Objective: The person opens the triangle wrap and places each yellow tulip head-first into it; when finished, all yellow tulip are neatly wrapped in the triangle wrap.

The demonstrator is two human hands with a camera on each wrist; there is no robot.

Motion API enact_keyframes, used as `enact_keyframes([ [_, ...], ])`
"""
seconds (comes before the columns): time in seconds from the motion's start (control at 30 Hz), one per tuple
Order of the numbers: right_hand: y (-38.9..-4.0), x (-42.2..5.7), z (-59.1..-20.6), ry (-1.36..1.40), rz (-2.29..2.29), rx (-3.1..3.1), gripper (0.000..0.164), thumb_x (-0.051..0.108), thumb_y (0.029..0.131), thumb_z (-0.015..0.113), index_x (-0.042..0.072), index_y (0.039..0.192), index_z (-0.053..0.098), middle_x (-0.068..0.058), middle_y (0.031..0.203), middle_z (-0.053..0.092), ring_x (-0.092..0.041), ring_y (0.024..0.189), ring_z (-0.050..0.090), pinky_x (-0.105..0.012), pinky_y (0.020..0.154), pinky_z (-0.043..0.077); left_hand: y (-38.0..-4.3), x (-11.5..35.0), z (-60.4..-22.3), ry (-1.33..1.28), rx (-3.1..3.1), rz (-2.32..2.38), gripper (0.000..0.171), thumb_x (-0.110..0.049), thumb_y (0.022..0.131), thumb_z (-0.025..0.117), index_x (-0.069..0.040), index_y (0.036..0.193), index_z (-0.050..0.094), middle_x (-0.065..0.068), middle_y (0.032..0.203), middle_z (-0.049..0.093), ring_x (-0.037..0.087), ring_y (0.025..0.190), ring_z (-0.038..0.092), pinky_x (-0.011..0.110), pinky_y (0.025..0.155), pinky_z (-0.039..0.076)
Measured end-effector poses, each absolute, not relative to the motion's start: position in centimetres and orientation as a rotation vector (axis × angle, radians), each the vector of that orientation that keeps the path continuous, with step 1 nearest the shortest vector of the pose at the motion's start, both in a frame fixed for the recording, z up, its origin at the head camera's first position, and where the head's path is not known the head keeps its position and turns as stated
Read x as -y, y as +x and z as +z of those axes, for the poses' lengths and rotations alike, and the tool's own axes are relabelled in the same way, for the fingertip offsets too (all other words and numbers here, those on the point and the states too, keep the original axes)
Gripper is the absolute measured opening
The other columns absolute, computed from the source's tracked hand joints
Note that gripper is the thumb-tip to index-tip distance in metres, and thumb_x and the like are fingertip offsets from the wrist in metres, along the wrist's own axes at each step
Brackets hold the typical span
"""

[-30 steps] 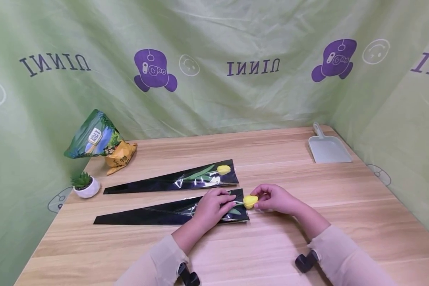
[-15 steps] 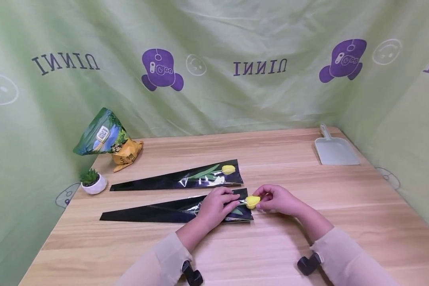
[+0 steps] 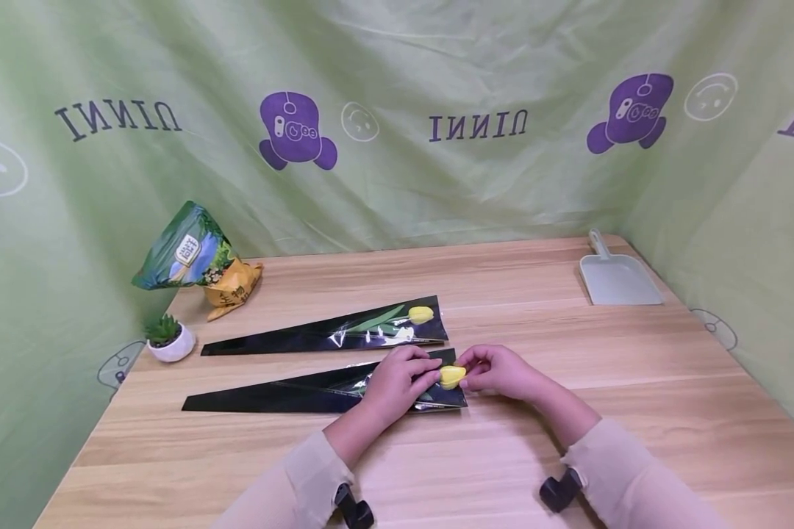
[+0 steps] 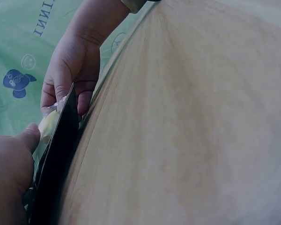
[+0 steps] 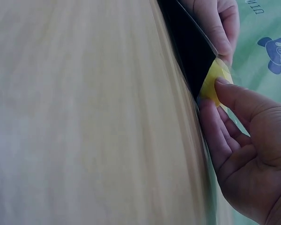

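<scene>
The near flower sleeve [image 3: 258,397], black with a clear front, lies on the table. My left hand [image 3: 397,382] rests across its wide end, thumb and forefinger apart near the mouth. My right hand [image 3: 499,372] pinches a yellow tulip [image 3: 452,378] by its bloom, over the sleeve's wide end. In the right wrist view, thumb and fingers meet at the yellow tulip [image 5: 210,89] beside the black sleeve edge [image 5: 189,47]. My left hand hides most of the stem and leaves. Behind lies a second sleeve [image 3: 291,339] with another yellow tulip [image 3: 420,315] inside.
A green and orange bag [image 3: 201,253] stands at the back left, with a small succulent in a white pot [image 3: 172,345] in front of it. At the back right lies a grey dustpan [image 3: 620,279]. A green printed curtain [image 3: 384,191] surrounds the wooden table [image 3: 569,330].
My right hand has moved left with the tulip, bringing its bloom from the sleeve's edge to over the wide end. My left hand stays on the sleeve. The head view has shifted slightly.
</scene>
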State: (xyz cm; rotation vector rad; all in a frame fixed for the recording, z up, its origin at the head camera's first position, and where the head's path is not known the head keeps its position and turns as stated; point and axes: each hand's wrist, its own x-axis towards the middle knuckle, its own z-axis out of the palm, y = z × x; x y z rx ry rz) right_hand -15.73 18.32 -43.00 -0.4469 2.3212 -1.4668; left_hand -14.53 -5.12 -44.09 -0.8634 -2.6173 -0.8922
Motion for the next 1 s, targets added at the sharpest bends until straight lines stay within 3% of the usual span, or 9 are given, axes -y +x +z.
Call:
enact_keyframes([
  [0.7, -16.0, -16.6, -43.6, -0.364, -1.522, -2.285, 0.023, 0.007, 0.083, 0.076, -0.004, 0.101, 0.067, -0.005, 0.088, 0.067, -0.011, 0.081, 0.062, -0.02, 0.069, 0.054, -14.4, 5.5, -44.0, -0.837, 2.612, -0.909, 0.024, -0.03, 0.09, 0.07, -0.019, 0.111, 0.076, 0.002, 0.108, 0.069, 0.02, 0.106, 0.062, 0.036, 0.091, 0.052],
  [1.0, -15.9, -17.8, -42.5, -0.335, -1.538, -2.252, 0.035, 0.007, 0.085, 0.073, -0.01, 0.114, 0.062, -0.016, 0.102, 0.068, -0.011, 0.086, 0.065, -0.024, 0.077, 0.058, -14.5, 5.5, -44.1, -0.888, 2.603, -0.868, 0.028, -0.03, 0.092, 0.068, -0.016, 0.115, 0.074, 0.004, 0.11, 0.069, 0.021, 0.107, 0.062, 0.036, 0.093, 0.051],
])
